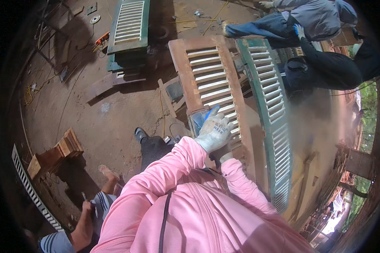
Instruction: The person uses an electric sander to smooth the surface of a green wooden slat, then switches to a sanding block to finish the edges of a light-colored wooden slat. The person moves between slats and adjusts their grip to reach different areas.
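Note:
A brown louvred shutter panel (179, 59) with pale slats lies in front of me. Over its near left part is my left hand (217, 128), in a white glove, its fingers curled over a blue-grey block-shaped tool (196, 121). The glove and sleeve hide most of that tool, so its exact kind does not show. Just below and to the right, my right hand (227, 157) is closed around something dark, partly hidden behind the left forearm. To the right of the brown panel leans a green-framed louvred shutter (264, 90), apart from both hands.
Stacked green shutters (133, 46) stand at the far left. Two people, one in a grey top (314, 21) and one in dark clothes (325, 69), work at the far right. Another person's arm (82, 227) shows at lower left, near wooden pieces (57, 156). Cords cross the ground.

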`<state>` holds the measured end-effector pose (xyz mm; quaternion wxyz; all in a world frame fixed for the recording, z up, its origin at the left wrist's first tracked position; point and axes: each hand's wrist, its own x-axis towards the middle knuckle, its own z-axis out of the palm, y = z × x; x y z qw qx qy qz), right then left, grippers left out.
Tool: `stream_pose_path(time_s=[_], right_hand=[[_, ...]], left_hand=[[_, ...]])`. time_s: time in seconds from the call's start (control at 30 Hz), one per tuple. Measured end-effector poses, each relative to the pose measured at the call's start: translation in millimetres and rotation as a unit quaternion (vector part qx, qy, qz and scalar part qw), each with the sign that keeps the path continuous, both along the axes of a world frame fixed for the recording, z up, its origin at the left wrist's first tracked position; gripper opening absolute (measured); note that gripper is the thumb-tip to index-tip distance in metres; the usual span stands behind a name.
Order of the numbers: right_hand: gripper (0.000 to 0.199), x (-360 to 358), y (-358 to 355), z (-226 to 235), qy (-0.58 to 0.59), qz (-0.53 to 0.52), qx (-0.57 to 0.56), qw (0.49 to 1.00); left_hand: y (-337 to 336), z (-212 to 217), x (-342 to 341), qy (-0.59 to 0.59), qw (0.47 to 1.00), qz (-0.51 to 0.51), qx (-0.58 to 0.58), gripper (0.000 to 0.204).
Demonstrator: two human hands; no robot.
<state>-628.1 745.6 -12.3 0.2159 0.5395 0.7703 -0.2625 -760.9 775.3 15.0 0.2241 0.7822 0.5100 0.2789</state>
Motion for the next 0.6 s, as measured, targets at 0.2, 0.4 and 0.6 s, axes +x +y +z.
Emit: stream_pose_path(time_s=[0.2, 0.4, 0.6], right_hand=[[0.071, -10.3, 21.4, -27.3, 0.042, 0.016, 0.014, 0.999], [0.079, -17.2, 64.1, -111.5, 0.120, 0.000, 0.101, 0.988], [0.080, -87.9, 133.5, -59.3, 0.147, -0.057, 0.070, 0.985]], left_hand=[[19.8, 3.0, -15.1, 0.016, 0.996, 0.092, 0.002, 0.009], [74.5, 6.1, -52.9, 0.022, 0.995, 0.100, 0.000, 0.012], [139.4, 3.4, -101.1, 0.007, 0.995, 0.101, 0.000, 0.011]])
